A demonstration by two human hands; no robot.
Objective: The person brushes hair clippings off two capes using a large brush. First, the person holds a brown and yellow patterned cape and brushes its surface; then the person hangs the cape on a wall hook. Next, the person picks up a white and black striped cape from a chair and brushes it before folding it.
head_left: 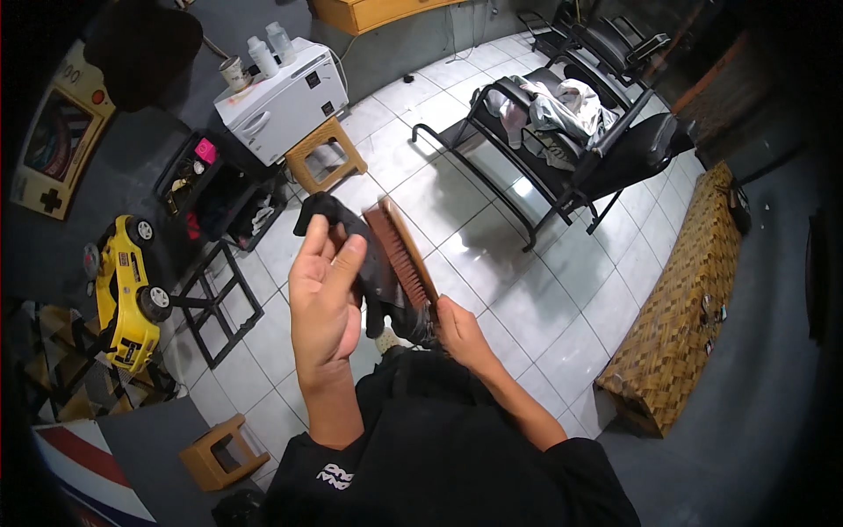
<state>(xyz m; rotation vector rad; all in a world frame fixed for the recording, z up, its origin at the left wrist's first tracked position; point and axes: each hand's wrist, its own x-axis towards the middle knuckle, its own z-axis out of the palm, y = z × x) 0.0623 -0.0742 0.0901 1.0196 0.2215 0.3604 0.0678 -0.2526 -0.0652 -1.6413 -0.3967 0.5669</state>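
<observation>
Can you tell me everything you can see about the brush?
The brush is long, with a smooth, light brown back that looks like wood and a thick patch of reddish-brown bristles. It's held up at a slant, its top end leaning left, above the tiled floor. The right hand grips and hides its lower end. The bristles face the black item in the left hand; I can't tell if they touch it.

2 hands (320,303) (458,332), 1 brush (407,250), 1 black item (376,277), 2 stools (351,149) (202,461), 2 bottles (262,56) (280,42), 1 cup (234,75), 1 toy car (127,285), 2 black chairs (632,167) (604,42), 1 woven bench (676,307).
</observation>
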